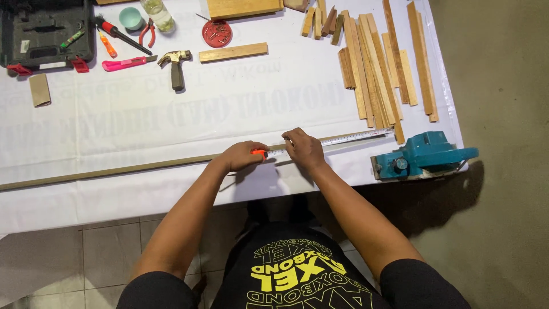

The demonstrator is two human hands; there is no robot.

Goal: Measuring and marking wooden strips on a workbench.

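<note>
White-clothed table (171, 114): thin wooden strip (114, 170).

A long thin wooden strip (131, 169) lies flat on the white-covered table, running from the left edge of the frame, low on the left, slightly upward to the right of centre. A pale tape (349, 137) is stretched flat along the strip's right part, its free end near the upper right of centre, its near end passing under the right hand (303, 147). A small orange object (259, 153), probably a pencil or the tape's case, shows at the left hand (243, 156), right on the strip at mid-frame; only a sliver is visible.
</note>
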